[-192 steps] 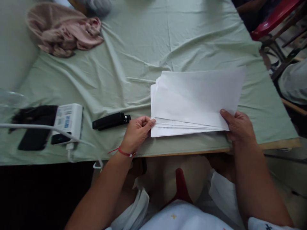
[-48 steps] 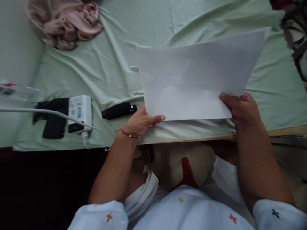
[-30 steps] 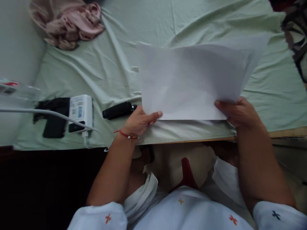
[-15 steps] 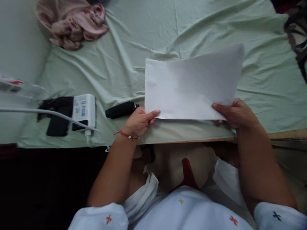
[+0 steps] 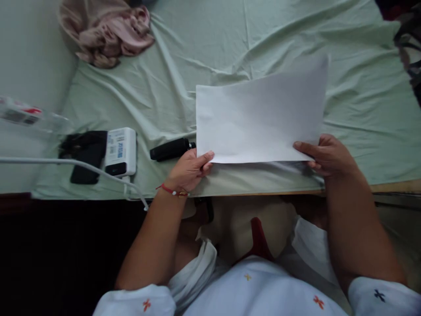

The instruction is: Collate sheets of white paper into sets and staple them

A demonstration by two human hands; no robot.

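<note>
A white sheet of paper (image 5: 259, 118) is held lengthwise over the near side of the bed, its far right corner lifted and slightly blurred. My left hand (image 5: 190, 169) pinches the near left corner, thumb on top and fingers underneath. At the near right corner, my right hand (image 5: 327, 156) grips the paper the same way. The paper's face looks blank. Just left of my left hand lies a black cylindrical object (image 5: 169, 149) with a metallic end, close to the paper's left edge.
The bed has a wrinkled pale green sheet (image 5: 204, 39). To the left lie a white boxy device (image 5: 121, 151), a white cable (image 5: 82, 165) and a flat black object (image 5: 86, 169). Pink cloth (image 5: 118, 35) is bunched at the far left; patterned fabric (image 5: 409, 48) lies far right.
The paper's right side has shifted slightly left and its left edge dips a little nearer. The bed items appear a bit further right as the view turns. Both hands keep their hold.
</note>
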